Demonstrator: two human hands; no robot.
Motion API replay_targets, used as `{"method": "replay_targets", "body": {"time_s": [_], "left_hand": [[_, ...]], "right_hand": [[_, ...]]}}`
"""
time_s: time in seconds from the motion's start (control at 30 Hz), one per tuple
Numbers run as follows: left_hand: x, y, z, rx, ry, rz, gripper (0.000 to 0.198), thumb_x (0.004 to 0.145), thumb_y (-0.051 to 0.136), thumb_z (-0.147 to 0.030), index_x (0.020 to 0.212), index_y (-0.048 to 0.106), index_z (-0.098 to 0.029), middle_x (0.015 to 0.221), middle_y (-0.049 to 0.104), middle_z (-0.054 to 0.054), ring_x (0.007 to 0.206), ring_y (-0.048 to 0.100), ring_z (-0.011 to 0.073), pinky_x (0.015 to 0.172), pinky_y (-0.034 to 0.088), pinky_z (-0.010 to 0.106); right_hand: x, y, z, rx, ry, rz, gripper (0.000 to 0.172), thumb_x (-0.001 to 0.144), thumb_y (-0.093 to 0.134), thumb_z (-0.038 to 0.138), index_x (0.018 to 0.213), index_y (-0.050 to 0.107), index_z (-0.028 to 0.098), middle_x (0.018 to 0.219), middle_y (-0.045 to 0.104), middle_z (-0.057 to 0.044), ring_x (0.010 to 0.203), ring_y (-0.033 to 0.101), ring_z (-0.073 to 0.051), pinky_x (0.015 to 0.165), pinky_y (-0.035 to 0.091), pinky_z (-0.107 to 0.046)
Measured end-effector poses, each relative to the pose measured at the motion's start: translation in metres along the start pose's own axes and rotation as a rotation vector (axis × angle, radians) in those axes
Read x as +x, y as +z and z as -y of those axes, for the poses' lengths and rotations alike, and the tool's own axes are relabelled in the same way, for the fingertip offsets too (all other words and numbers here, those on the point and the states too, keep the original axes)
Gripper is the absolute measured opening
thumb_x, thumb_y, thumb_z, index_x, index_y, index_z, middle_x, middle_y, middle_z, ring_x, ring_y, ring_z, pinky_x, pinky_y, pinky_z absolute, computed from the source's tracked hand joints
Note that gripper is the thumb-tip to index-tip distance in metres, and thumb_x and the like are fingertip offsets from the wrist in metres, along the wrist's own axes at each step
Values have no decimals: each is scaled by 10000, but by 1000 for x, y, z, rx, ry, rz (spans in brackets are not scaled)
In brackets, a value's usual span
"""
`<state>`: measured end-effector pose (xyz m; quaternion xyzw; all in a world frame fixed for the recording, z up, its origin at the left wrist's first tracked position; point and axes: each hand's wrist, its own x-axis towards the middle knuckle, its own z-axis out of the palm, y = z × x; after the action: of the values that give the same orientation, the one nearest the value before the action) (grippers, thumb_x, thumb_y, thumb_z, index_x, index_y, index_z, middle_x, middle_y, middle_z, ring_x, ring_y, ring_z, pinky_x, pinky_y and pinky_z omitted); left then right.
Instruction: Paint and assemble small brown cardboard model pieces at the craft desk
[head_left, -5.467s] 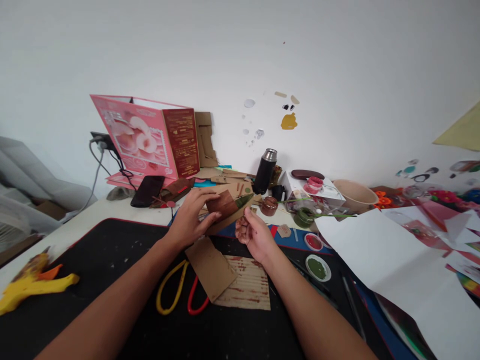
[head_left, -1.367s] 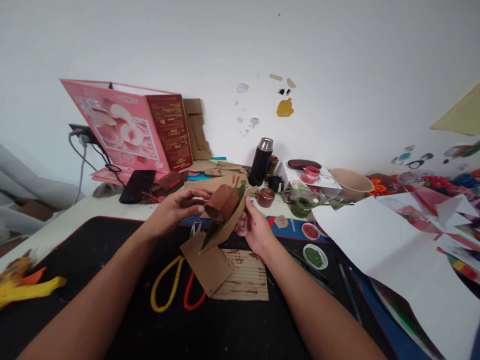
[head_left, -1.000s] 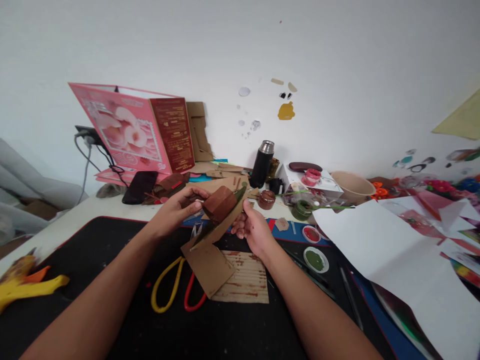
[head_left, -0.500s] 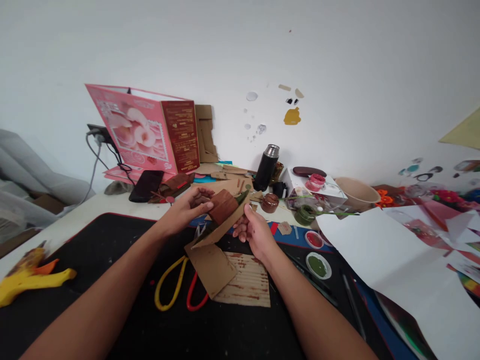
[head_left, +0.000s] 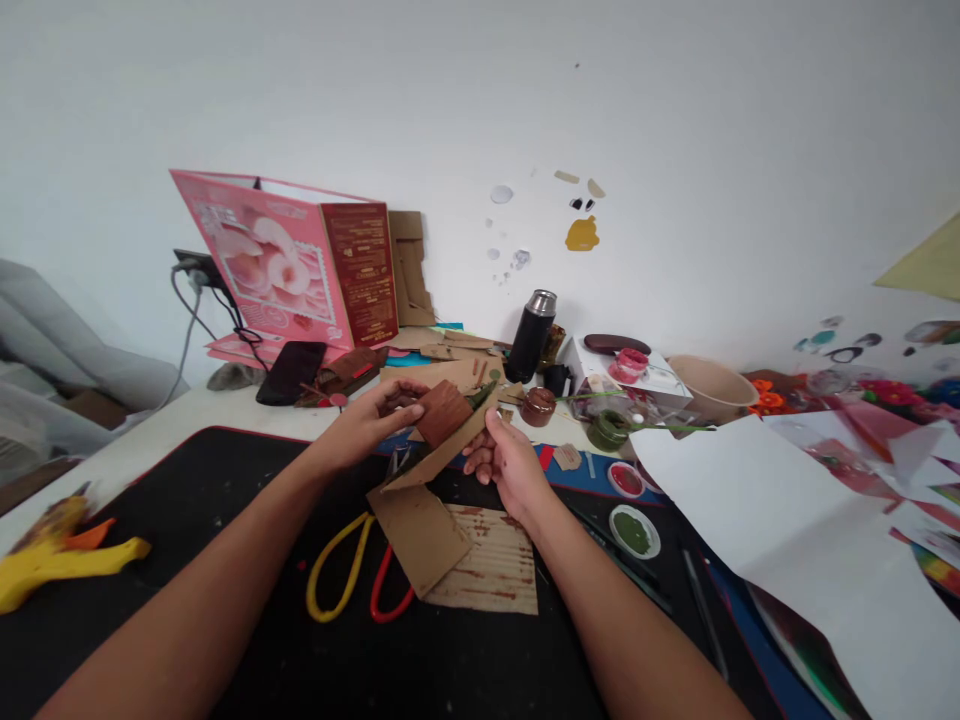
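Observation:
Both my hands hold a cardboard model (head_left: 442,440) tilted above the black mat (head_left: 225,520): a tan base sheet with a small brown painted block (head_left: 444,410) on top and a green painted strip at its upper end. My left hand (head_left: 360,425) curls its fingers against the block's left side. On the other side, my right hand (head_left: 506,462) pinches the base sheet's right edge. Beneath them lie a loose cardboard piece (head_left: 420,535), a red-stained corrugated sheet (head_left: 499,570) and scissors with yellow and red handles (head_left: 352,580).
A yellow glue gun (head_left: 67,560) lies at the left. At the back stand a pink box (head_left: 285,265), a phone (head_left: 291,372) and a black flask (head_left: 531,335). Paint pots (head_left: 634,530) and a bowl (head_left: 709,385) sit right of centre. Large white paper (head_left: 787,540) covers the right.
Over the last seconds both hands lifted and tilted the model, turning it between them. In the last half second it stayed nearly still, and the view shifted slightly.

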<state>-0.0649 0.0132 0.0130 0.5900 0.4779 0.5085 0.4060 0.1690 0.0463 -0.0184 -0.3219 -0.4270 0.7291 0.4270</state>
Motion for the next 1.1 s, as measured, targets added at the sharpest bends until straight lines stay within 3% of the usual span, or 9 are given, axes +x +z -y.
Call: {"method": "replay_targets", "body": {"time_s": [0.17, 0.47, 0.8, 0.97, 1.1], "left_hand": [[1, 1, 2, -20, 13, -49, 507, 819, 839, -545, 1172, 692, -212, 1189, 740, 101, 1158, 674, 303, 976, 569, 414], [-1, 1, 2, 13, 24, -16, 462, 833, 821, -526, 1145, 690, -212, 1108, 723, 70, 1050, 676, 263, 908, 564, 371], [-3, 2, -3, 37, 26, -15, 448, 874, 774, -562, 1172, 700, -236, 1194, 725, 85, 1180, 664, 301, 1002, 565, 416], [-2, 5, -4, 93, 43, -16, 504, 807, 824, -569, 1162, 678, -242, 1189, 719, 78, 1157, 675, 315, 983, 582, 439], [2, 6, 1, 48, 48, -82, 539, 770, 851, -563, 1159, 666, -240, 1226, 719, 87, 1203, 672, 330, 1011, 569, 456]], "right_hand": [[-1, 1, 0, -4, 7, 20, 559, 791, 809, 710, 892, 653, 182, 718, 757, -49, 439, 656, -133, 346, 308, -171], [1, -1, 0, -9, 25, 2, 569, 776, 817, 711, 894, 657, 178, 716, 765, -59, 448, 666, -141, 344, 310, -171], [0, 0, 1, -9, 32, -14, 558, 775, 822, 700, 887, 650, 182, 731, 771, -66, 456, 662, -138, 349, 313, -171], [0, 0, 2, -21, 28, -6, 583, 763, 822, 718, 911, 657, 179, 733, 774, -64, 450, 659, -135, 351, 316, -169], [-1, 1, 1, -33, 32, 14, 586, 767, 818, 721, 929, 654, 182, 761, 786, -67, 456, 661, -131, 350, 313, -166]]}}
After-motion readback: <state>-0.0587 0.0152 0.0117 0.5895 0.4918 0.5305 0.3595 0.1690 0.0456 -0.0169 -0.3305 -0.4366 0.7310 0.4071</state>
